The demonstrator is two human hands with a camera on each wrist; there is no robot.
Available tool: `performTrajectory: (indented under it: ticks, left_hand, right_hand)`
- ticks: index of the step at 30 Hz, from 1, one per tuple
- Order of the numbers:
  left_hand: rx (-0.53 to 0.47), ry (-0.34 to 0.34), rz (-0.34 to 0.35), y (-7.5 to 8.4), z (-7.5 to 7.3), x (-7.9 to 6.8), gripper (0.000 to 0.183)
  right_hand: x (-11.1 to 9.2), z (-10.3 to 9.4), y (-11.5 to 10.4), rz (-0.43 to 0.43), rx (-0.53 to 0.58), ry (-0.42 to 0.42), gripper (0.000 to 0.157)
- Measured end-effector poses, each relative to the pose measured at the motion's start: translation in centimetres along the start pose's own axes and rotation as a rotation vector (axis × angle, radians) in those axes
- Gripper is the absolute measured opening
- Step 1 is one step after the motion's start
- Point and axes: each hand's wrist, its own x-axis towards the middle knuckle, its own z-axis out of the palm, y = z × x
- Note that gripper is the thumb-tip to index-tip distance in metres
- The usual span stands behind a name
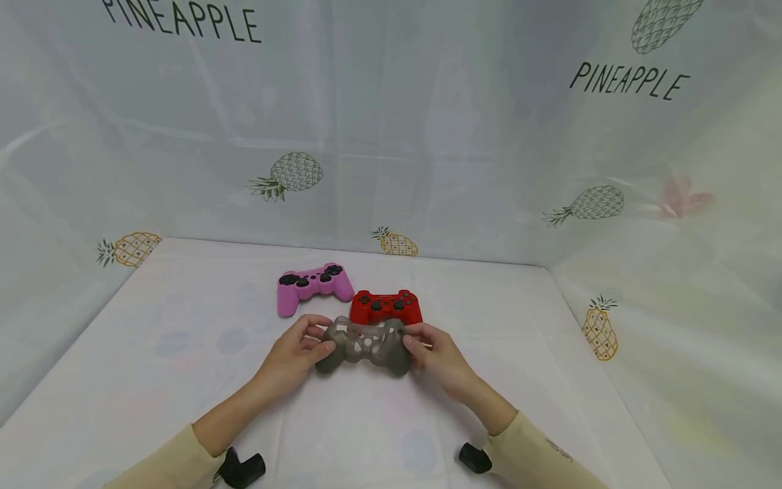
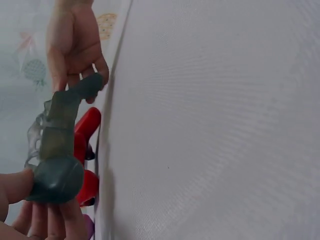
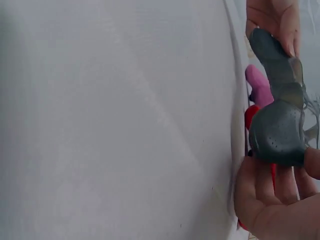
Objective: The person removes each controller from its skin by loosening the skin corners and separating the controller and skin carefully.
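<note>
Held between both hands is a dark grey game controller [image 1: 389, 350], with a glossy clear cover over its button face. My left hand [image 1: 296, 354] grips its left end, thumb on top and fingers beneath. At the other end, my right hand [image 1: 444, 360] grips it in the same way. Both wrist views show the grey controller [image 2: 57, 177] raised off the table, its rounded grips toward me. Just behind it lies a red game controller [image 1: 386, 308], whose near edge is partly hidden. A pink game controller [image 1: 313, 282] lies beside the red one, farther left.
A white cloth [image 1: 201, 380] covers the table. Behind and along the sides hangs a pale curtain [image 1: 440, 170] printed with pineapples. Black wrist-worn pieces [image 1: 244, 470] stick out by the cream sleeves [image 1: 177, 462].
</note>
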Motion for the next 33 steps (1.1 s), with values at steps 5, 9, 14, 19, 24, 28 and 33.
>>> performTrajectory:
  ticks: [5,9,14,19,24,28,33]
  left_hand:
    - [0.019,-0.062,-0.051,0.0,0.6,0.1,0.040]
    - [-0.020,-0.103,-0.081,0.3,1.2,0.2,0.044]
    - [-0.052,-0.124,-0.072,0.7,2.2,0.3,0.049]
    - [-0.059,-0.130,-0.067,0.8,3.9,0.9,0.050]
    - [-0.077,-0.165,-0.042,1.4,6.2,1.6,0.048]
    - [-0.088,-0.177,-0.022,2.2,7.9,2.3,0.046]
    - [-0.140,-0.198,-0.027,3.2,10.1,3.2,0.048]
  right_hand:
    - [-0.4,-0.6,0.1,-0.037,-0.041,0.002,0.025]
    - [-0.6,-1.1,0.2,-0.048,-0.090,-0.009,0.026]
    - [-1.2,-2.3,-0.1,-0.011,-0.110,-0.053,0.033]
    - [-1.7,-3.8,0.2,0.011,-0.130,0.003,0.034]
    - [-2.1,-5.2,0.9,0.021,-0.180,0.098,0.030]
    - [-2.5,-6.7,1.5,0.022,-0.227,0.149,0.030]
    - [-3.4,-9.0,2.0,0.020,-0.279,0.192,0.030]
